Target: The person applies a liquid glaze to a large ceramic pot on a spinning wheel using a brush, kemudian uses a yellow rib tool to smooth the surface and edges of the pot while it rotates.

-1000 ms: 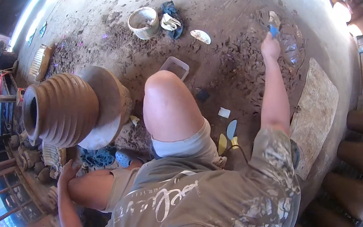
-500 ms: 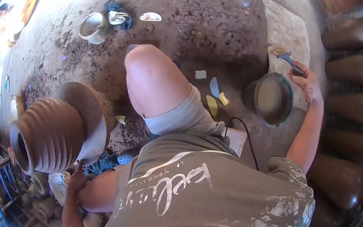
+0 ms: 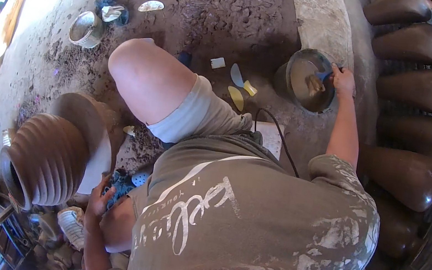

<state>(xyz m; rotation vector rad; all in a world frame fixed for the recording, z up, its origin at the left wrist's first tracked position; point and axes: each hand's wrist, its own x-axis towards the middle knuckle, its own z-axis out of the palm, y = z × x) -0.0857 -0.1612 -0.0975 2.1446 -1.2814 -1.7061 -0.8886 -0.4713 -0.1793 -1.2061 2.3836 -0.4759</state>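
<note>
My right hand is closed round the blue handle of a paintbrush. The brush's bristles are down inside a dark bucket of murky, brownish liquid. At the left, a large brown ribbed clay pot stands on a round wheel head, its open mouth toward the lower left. My left hand is beside my thigh, just below the wheel head's edge. Its fingers look loosely apart, with nothing visible in them. Dark blue cloth lies next to that hand.
Several brown rounded clay vessels line the right side. Before my knee lie a blue scraper, a yellow scraper and a small white block. A pale bucket stands farther left. A black cable curves near my waist.
My right hand has brought the brush from beyond the bucket down into it. My left hand has come slightly away from the wheel head. The whole view has shifted somewhat.
</note>
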